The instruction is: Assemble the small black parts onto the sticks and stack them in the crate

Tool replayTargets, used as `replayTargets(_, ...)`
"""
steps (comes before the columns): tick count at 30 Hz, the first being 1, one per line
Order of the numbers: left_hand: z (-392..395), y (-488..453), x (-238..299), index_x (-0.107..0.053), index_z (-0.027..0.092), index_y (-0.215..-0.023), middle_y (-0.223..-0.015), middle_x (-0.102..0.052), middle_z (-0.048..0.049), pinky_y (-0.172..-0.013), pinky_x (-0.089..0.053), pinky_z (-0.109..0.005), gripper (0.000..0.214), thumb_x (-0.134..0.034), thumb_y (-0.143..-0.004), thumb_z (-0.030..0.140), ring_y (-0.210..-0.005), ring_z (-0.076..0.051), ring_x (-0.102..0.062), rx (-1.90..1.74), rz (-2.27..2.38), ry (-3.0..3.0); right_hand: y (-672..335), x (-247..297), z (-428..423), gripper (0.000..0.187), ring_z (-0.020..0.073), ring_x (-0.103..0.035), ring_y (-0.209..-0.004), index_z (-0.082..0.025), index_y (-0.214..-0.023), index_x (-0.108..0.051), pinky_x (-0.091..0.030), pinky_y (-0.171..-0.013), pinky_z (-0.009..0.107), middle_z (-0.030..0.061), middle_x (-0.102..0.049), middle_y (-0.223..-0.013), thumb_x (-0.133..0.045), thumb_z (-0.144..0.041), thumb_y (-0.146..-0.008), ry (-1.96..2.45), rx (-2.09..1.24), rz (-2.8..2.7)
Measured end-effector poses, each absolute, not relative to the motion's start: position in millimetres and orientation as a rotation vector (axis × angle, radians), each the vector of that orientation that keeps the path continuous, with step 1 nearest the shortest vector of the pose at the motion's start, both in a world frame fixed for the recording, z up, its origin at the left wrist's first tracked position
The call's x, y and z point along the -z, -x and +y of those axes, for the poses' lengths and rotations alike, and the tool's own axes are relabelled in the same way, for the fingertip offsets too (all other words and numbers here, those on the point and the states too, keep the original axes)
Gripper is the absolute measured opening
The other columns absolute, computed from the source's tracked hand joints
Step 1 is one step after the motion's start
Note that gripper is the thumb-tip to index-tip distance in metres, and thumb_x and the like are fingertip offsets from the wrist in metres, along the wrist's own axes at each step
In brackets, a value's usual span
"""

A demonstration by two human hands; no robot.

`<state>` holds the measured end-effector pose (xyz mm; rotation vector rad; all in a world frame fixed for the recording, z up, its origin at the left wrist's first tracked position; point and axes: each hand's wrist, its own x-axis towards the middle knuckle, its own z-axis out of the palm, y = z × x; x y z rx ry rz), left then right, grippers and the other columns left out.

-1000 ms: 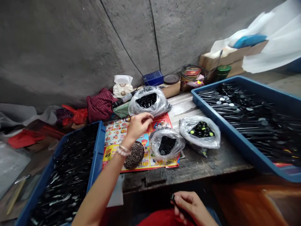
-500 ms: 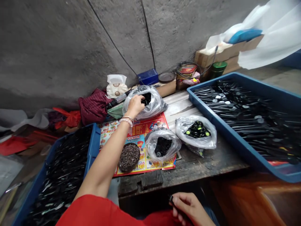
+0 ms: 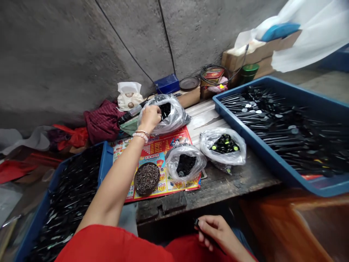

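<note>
My left hand (image 3: 151,117) is at the mouth of a clear plastic bag (image 3: 178,118) at the back of the bench, its fingers curled together beside the small black parts (image 3: 165,110) inside. What those fingertips hold, if anything, is hidden. Low in front of my body, my right hand (image 3: 215,231) pinches a small black plastic part (image 3: 196,222) between thumb and fingers. Closer on the bench, one plastic bag (image 3: 200,160) holds black pieces, and another bag (image 3: 240,159) holds black pieces with yellow-green dots. A round dish (image 3: 136,187) of small metal screws lies under my left forearm.
A large blue tray (image 3: 218,104) of long black parts stands on the right. At left is a blue crate (image 3: 105,160) full of black parts. A printed flyer (image 3: 178,136) covers part of the wooden bench (image 3: 212,189). Behind are a blue box (image 3: 167,84) and cables.
My left hand has drawn slightly back at the bag, its fingers more tucked in. My right hand keeps its grip on the black part. The whole view has shifted slightly.
</note>
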<state>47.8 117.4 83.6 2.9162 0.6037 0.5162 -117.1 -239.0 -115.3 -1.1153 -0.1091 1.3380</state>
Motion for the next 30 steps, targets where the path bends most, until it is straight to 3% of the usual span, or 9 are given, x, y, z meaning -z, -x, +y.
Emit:
replayTargets(6, 122.6, -33.1, -85.6, -0.077, 0.013, -0.096, -0.096, -0.077, -0.0123, -0.095, -0.049, -0.039, 0.023, -0.06, -0.083, 0.019, -0.095, -0.029, -0.069, -0.806, 0.539, -2.831, 114.4, 118.6, -240.2, 0.066, 0.0085, -0.051, -0.044, -0.011, -0.079, -0.066, -0.037, -0.041, 0.017, 0.0058, -0.065, -0.061, -0.071, -0.075, -0.069, 1.115, -1.315, -0.139)
replayTargets(10, 93.0, -2.1, -82.9, -0.075, 0.014, -0.09, -0.087, -0.076, -0.0074, -0.079, -0.056, -0.033, 0.017, -0.065, -0.079, 0.021, -0.079, -0.021, -0.069, -0.964, 0.455, -2.299, 113.2, 113.5, -240.8, 0.068, 0.0094, -0.051, -0.044, -0.011, -0.075, -0.065, -0.036, -0.04, 0.018, 0.006, -0.063, -0.059, -0.071, -0.078, -0.066, 1.144, -1.271, -0.13)
replayTargets(19, -24.6, 138.4, -15.4, -0.075, 0.014, -0.079, -0.078, -0.074, -0.0051, -0.062, -0.057, -0.025, 0.019, -0.079, -0.071, 0.031, -0.067, -0.016, -0.066, -0.126, 0.575, -1.545, 106.1, 93.3, -244.5, 0.062, 0.0109, -0.049, -0.047, -0.013, -0.075, -0.067, -0.038, -0.042, 0.02, 0.0041, -0.063, -0.06, -0.072, -0.075, -0.067, 1.23, -1.226, -0.15)
replayTargets(30, -57.3, 184.0, 23.9, -0.073, 0.013, -0.083, -0.081, -0.074, -0.0053, -0.062, -0.054, -0.023, 0.024, -0.08, -0.07, 0.032, -0.064, -0.013, -0.063, -0.005, 0.621, -1.313, 112.5, 73.3, -239.5, 0.059, 0.0117, -0.05, -0.049, -0.012, -0.079, -0.07, -0.039, -0.044, 0.022, 0.0045, -0.063, -0.06, -0.077, -0.069, -0.066, 1.307, -1.141, -0.173)
